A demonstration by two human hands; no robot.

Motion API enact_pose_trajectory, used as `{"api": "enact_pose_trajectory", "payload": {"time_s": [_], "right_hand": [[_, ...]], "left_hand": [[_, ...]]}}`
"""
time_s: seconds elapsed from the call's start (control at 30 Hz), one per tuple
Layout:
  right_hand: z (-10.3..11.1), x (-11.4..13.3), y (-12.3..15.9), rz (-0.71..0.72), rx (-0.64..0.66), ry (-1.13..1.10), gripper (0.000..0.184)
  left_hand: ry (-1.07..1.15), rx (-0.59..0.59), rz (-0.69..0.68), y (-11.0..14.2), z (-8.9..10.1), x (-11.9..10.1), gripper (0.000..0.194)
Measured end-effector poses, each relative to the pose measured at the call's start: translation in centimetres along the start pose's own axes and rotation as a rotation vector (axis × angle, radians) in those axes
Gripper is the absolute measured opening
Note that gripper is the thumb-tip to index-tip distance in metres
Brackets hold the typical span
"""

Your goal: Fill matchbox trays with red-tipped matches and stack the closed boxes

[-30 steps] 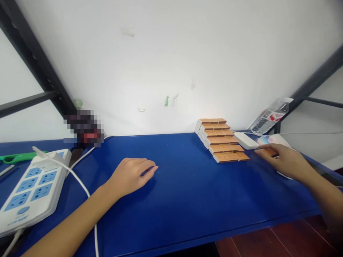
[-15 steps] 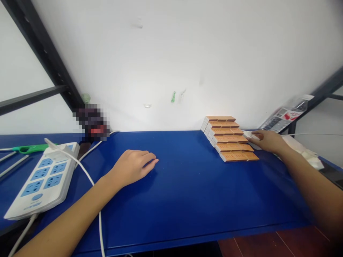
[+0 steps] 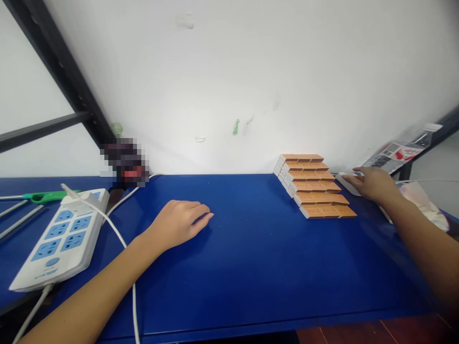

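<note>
My left hand (image 3: 182, 222) rests on the blue tabletop (image 3: 229, 272), fingers loosely bent, thumb apart, holding nothing. My right hand (image 3: 378, 185) is at the far right, over a white oblong block (image 3: 348, 183). Its index finger and thumb are spread apart above the block's end; whether they touch it I cannot tell. Left of that hand, several flat orange packs (image 3: 317, 186) with white sides lie in a stepped stack against the wall. Beneath and beside my right wrist lies a pale, multicoloured packet (image 3: 425, 205), partly covered by the arm.
A clear plastic bottle (image 3: 405, 148) leans at the right back corner. On the left lie a white power strip (image 3: 64, 234) with a white cable (image 3: 134, 306) crossing under my left forearm, and a green-handled tool (image 3: 46, 197). Black metal frame bars (image 3: 68, 71) stand at the sides.
My right hand has moved from over the multicoloured packet back to the white block, then slightly right, its finger and thumb parting. My left hand stays put. The view has shifted slightly.
</note>
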State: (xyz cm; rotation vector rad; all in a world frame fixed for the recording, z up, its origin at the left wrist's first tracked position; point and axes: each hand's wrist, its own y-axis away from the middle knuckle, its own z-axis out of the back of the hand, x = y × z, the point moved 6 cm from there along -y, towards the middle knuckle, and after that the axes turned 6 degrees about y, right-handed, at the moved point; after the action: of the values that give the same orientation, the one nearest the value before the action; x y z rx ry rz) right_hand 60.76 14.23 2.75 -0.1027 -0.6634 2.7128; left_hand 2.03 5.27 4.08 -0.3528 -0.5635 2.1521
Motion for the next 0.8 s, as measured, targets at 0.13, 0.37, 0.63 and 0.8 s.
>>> {"api": "enact_pose_trajectory", "payload": {"time_s": [0.13,0.37,0.63,0.8], "right_hand": [[2.3,0.6,4.1,-0.253,0.038,-0.106,0.048],[3.5,1.8,11.1,-0.281,0.158,-0.218,0.042],[2.8,3.2,10.8,-0.190,0.154,-0.293,0.038],[2.3,4.0,10.3,-0.189,0.174,-0.302,0.032]], "left_hand": [[0.004,0.014,0.003,0.0,-0.1,-0.1,0.029],[-0.008,0.028,-0.002,-0.1,-0.3,-0.4,0.028],[0.003,0.035,0.010,-0.2,-0.2,-0.4,0.029],[0.005,0.030,-0.003,-0.1,-0.3,-0.4,0.027]]}}
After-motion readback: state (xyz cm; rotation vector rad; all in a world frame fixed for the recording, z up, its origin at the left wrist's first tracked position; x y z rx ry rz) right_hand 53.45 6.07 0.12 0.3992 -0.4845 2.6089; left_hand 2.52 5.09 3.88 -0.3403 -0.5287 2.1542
